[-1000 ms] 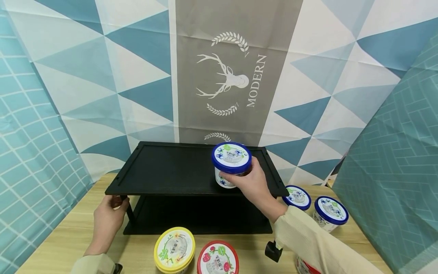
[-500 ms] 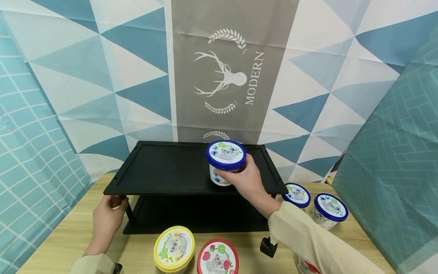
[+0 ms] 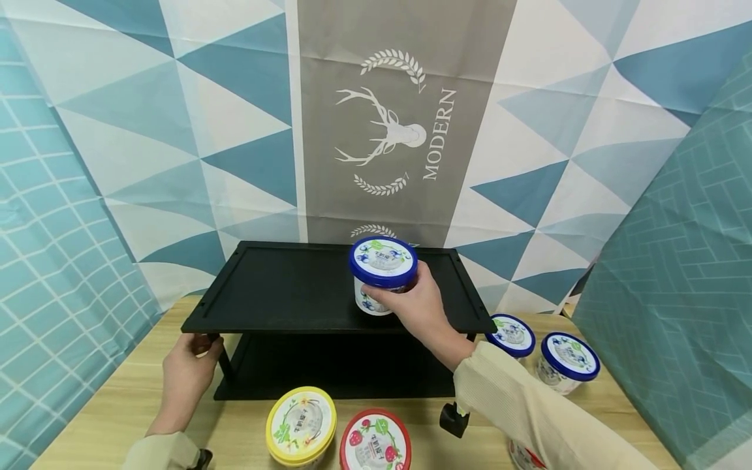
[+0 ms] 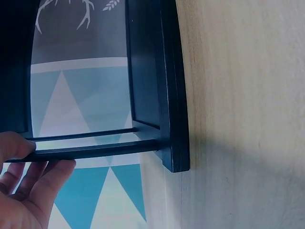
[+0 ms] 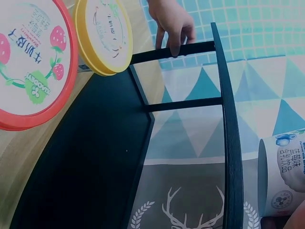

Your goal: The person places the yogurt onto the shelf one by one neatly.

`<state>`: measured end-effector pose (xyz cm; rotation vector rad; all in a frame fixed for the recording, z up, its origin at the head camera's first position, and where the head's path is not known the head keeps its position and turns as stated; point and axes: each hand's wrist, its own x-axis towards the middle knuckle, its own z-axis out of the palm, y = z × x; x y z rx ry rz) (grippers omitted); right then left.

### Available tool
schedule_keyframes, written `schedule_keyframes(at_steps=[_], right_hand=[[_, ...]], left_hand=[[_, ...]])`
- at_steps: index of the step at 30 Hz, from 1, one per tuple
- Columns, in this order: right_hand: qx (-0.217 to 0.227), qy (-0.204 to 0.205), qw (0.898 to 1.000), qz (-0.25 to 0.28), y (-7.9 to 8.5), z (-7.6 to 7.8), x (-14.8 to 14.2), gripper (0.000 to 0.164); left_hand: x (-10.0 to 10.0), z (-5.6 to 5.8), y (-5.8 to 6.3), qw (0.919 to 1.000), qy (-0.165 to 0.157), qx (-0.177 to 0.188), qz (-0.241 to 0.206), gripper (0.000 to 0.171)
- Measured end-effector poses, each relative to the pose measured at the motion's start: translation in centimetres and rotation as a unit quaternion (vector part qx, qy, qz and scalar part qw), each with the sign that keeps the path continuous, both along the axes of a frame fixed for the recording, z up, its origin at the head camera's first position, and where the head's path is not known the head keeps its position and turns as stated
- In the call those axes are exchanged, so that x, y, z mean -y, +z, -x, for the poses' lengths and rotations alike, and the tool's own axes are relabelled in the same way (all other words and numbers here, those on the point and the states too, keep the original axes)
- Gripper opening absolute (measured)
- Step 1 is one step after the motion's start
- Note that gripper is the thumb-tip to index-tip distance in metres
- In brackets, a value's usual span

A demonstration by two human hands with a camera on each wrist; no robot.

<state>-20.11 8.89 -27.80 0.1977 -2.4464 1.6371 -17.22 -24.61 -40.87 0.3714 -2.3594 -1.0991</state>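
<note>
A black two-tier shelf [image 3: 282, 287] stands on the wooden table. My left hand [image 3: 189, 372] pinches its front left post [image 4: 90, 151] between thumb and fingers, just under the top board. My right hand [image 3: 420, 310] grips a paper tub with a blue lid [image 3: 383, 262], blueberries printed on it, upright and close over the right half of the top board. In the right wrist view, a gap shows between the base of this tub [image 5: 281, 176] and the board's edge. Only a bit of the right hand shows there.
A yellow-lidded tub [image 3: 301, 424] and a red-lidded tub [image 3: 376, 444] stand in front of the shelf. Two more blue-lidded tubs, one nearer the shelf [image 3: 511, 336] and another tub [image 3: 568, 359], stand right of it. A patterned cloth [image 3: 376, 130] hangs behind.
My right hand has moved a little to the left over the top board with the blue-lidded tub. The left hand keeps its place on the post.
</note>
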Motion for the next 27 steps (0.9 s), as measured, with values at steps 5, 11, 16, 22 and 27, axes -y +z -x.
schedule_keyframes(at_steps=[5,11,16,22,27], right_hand=[[-0.005,0.008,1.000,0.006,0.1,0.0,0.3,0.089],[0.002,0.005,1.000,0.007,0.2,0.0,0.5,0.089],[-0.004,0.016,1.000,0.018,0.2,0.1,0.7,0.088],[0.003,0.021,1.000,0.009,0.4,0.3,1.2,0.090],[0.004,0.021,1.000,0.007,0.7,0.6,1.5,0.091]], left_hand=[[-0.1,0.0,0.1,0.9999,0.011,-0.005,0.009,0.027],[-0.1,0.1,0.1,0.9998,0.012,-0.008,0.016,0.025],[-0.1,0.1,0.0,0.9998,0.007,-0.009,0.015,0.026],[-0.1,0.0,0.0,0.9999,-0.001,-0.010,0.014,0.027],[-0.2,-0.1,0.1,0.9997,0.003,-0.011,0.020,0.026]])
